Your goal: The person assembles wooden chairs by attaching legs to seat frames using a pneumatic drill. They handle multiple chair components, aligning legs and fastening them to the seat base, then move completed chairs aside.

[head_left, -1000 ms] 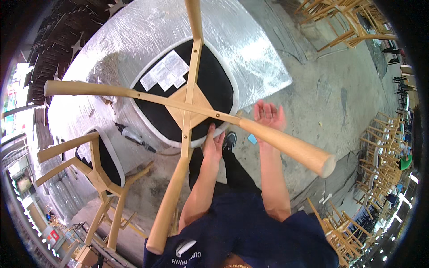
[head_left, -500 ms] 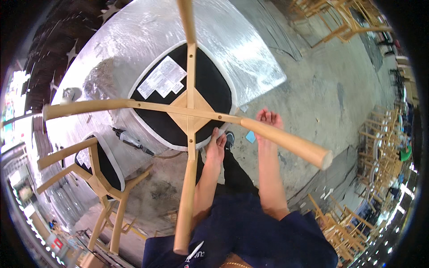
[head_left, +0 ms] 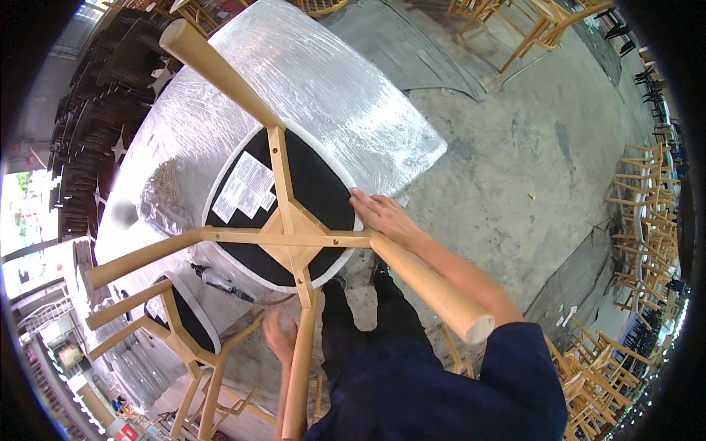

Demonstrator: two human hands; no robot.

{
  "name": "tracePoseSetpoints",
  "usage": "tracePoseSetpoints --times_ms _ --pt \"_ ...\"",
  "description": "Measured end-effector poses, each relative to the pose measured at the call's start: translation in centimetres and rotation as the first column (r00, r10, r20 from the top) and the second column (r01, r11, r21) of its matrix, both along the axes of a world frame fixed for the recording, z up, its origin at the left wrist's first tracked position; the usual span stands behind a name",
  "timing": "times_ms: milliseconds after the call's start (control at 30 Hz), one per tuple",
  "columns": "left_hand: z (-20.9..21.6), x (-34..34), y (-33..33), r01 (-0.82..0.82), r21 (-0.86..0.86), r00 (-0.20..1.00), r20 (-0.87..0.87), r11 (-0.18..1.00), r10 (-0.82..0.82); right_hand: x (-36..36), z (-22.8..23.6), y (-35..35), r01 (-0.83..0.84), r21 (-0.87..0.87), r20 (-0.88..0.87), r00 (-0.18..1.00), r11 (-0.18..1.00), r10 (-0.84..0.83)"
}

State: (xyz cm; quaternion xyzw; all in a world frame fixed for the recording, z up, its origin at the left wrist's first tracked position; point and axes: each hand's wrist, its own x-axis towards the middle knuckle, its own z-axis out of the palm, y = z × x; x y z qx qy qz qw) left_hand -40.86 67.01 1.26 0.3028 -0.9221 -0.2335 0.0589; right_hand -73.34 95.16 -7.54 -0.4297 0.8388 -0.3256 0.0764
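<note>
An upturned wooden chair (head_left: pixel 294 239) lies seat-down on a table wrapped in clear plastic film (head_left: pixel 346 95). Its black seat underside (head_left: pixel 312 180) carries white paper labels, and its four pale legs stick up toward me. My right hand (head_left: pixel 382 214) rests flat on the seat's right rim, beside the base of the near right leg (head_left: pixel 434 287). My left hand (head_left: pixel 278 339) hangs lower, fingers spread, just left of the near leg (head_left: pixel 300 367), and holds nothing.
A second upturned chair (head_left: pixel 184 331) stands at the lower left. A power tool with a cable (head_left: pixel 217 281) lies on the table between the two chairs. Stacks of wooden chairs (head_left: pixel 640 220) line the right side of the concrete floor.
The chair has turned, so its legs point in new directions. My right hand has moved onto the seat rim. My left hand has dropped away from the seat toward the near leg.
</note>
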Motion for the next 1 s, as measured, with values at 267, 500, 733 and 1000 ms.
tracePoseSetpoints --times_ms 267,500,733,1000 --pt "-1.4 -25.5 4.3 0.849 -0.146 0.528 0.241 0.508 -0.814 -1.9 -0.6 0.3 -0.189 0.291 0.050 0.982 0.938 0.183" --pt "-4.8 -26.9 3.2 0.906 -0.134 0.423 0.315 0.401 -0.850 -1.2 -0.7 -0.6 -0.116 0.174 0.141 0.986 0.978 0.092" --pt "0.6 -21.8 0.1 0.542 0.007 0.818 0.226 0.840 -0.529 4.9 -1.9 0.0 0.469 -0.090 0.599 0.731 0.879 -0.328" --pt "-2.0 -16.7 -2.3 0.421 0.029 0.893 0.163 0.907 -0.420 12.8 -5.5 13.3 0.929 0.150 0.987 -0.122 -0.339 0.102"
